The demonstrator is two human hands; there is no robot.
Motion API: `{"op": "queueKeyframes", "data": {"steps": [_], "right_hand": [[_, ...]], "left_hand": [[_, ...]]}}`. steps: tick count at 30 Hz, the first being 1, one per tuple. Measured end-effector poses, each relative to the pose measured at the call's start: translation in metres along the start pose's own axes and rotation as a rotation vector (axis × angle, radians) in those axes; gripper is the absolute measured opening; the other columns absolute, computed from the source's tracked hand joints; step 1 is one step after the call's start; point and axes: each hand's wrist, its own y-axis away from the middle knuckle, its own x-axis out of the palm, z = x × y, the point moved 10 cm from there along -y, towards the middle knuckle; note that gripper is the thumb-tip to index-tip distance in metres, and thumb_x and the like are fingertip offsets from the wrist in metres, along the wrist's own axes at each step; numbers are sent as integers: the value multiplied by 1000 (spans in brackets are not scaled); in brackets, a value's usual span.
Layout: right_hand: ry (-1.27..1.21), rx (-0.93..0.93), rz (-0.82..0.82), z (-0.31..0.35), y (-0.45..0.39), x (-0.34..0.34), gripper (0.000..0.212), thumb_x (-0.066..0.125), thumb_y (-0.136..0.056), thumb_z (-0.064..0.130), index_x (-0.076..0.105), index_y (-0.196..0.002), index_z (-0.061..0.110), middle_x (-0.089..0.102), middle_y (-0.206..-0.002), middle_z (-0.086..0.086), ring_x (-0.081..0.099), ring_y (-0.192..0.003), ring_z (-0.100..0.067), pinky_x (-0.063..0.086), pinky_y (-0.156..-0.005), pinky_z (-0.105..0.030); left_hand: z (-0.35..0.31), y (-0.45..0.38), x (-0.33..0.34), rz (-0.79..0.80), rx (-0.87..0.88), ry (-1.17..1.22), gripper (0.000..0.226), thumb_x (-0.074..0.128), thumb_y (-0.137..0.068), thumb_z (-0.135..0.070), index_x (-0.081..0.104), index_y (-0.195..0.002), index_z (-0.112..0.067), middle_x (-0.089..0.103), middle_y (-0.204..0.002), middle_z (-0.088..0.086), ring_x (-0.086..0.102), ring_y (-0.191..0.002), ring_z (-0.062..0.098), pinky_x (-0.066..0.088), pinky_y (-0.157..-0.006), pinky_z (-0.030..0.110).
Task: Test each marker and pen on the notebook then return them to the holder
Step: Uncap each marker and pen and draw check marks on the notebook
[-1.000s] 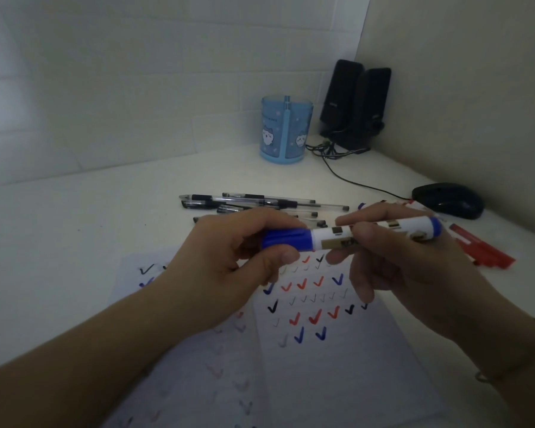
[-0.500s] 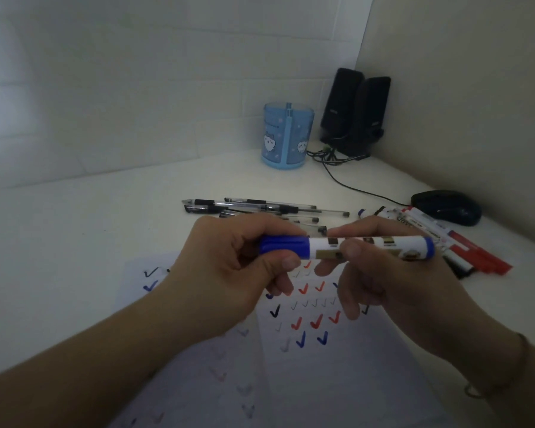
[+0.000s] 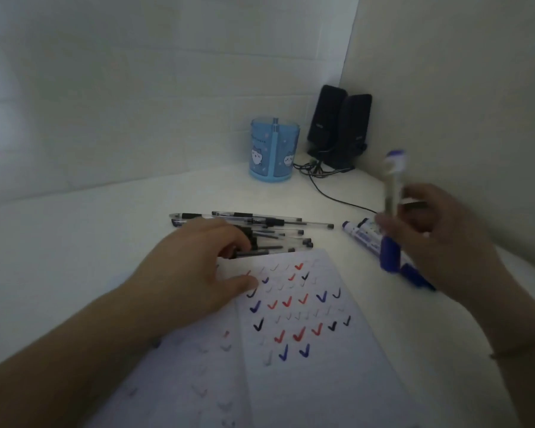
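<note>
My right hand (image 3: 439,242) grips a blue-capped whiteboard marker (image 3: 393,186) and holds it nearly upright above the right side of the desk; it is motion-blurred. My left hand (image 3: 198,273) rests palm down on the top left corner of the open notebook (image 3: 306,366). Its thumb lies on the page and its fingers curl over a pile of clear gel pens (image 3: 269,225). The page carries rows of red, blue and black check marks. The blue pen holder (image 3: 274,152) stands at the back by the wall.
Other blue markers (image 3: 360,233) lie on the desk, partly behind my right hand. Two black speakers (image 3: 338,128) stand in the corner, and their cable (image 3: 331,193) trails across the desk toward the right. Walls close the back and the right side.
Both hands held the marker level above the notebook. My left hand let go and dropped onto the page and pens. My right hand swung the marker upright and away to the right.
</note>
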Motion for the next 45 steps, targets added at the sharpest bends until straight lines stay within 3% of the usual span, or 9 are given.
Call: {"op": "queueKeyframes", "data": {"steps": [4,7,14,20,27,31,36,41,45], "right_hand": [[438,50,217,-20,1,26,28,66,-74,57,54,-85,34,64,-71,13,60,-59,-5,42,-51,-22],[616,82,315,-36,3,39,31,66,-72,61,50,-78,34,58,-79,14,54,-68,-3,45,-59,-26],[620,188,203,-56,-7,23,32,67,-75,56,52,-74,27,54,-79,12,50,-68,-6,38,-58,-26],[612,164,152,-53,-7,24,40,58,-72,70,51,-77,31,54,-79,12,53,-71,-9,41,-61,-27],[414,-24,49,-20,-2,29,30,53,-76,65,52,-72,35,50,-61,10,47,-56,-4,35,-54,-25],[352,-88,13,-12,1,30,28,51,-75,64,54,-72,37,56,-60,8,50,-54,-4,41,-54,-26],[289,-126,8,-2,4,32,21,51,-76,57,55,-74,36,58,-61,9,54,-56,-8,50,-58,-31],[33,-184,178,21,17,48,35,55,-64,63,57,-88,38,60,-62,4,55,-54,-7,50,-53,-20],[-404,-308,377,55,42,69,31,71,-67,40,58,-93,30,65,-67,3,60,-54,-8,51,-53,-17]], "left_hand": [[21,-3,-7,-89,-105,-56,36,74,-70,-48,63,-99,-30,52,-87,-14,47,-85,12,39,-74,29],[30,-4,-9,-116,-142,-106,32,70,-75,-41,64,-102,-26,53,-90,-10,44,-85,14,35,-73,29],[44,-5,0,-60,-177,-85,5,68,-81,-28,68,-86,-27,57,-89,-7,50,-89,21,42,-78,35],[45,-8,-3,-47,-156,-62,10,72,-80,-23,73,-87,-30,61,-91,-7,54,-89,20,46,-81,40],[29,-8,0,-25,-54,-183,12,73,-76,-14,71,-84,-22,64,-90,-3,55,-84,25,47,-73,41],[37,-4,8,6,-88,-206,13,61,-85,-24,67,-96,-23,59,-102,-3,48,-95,23,45,-80,40],[44,-7,-2,-29,-133,-171,9,59,-88,-16,63,-96,-18,54,-97,-1,45,-93,21,41,-79,37],[20,-5,-30,-187,-133,40,9,53,-92,-16,56,-96,-23,55,-90,-6,47,-89,15,32,-72,28],[-39,3,-2,40,79,246,16,35,-93,-29,48,-97,-39,56,-94,-15,53,-87,4,38,-73,15]]}}
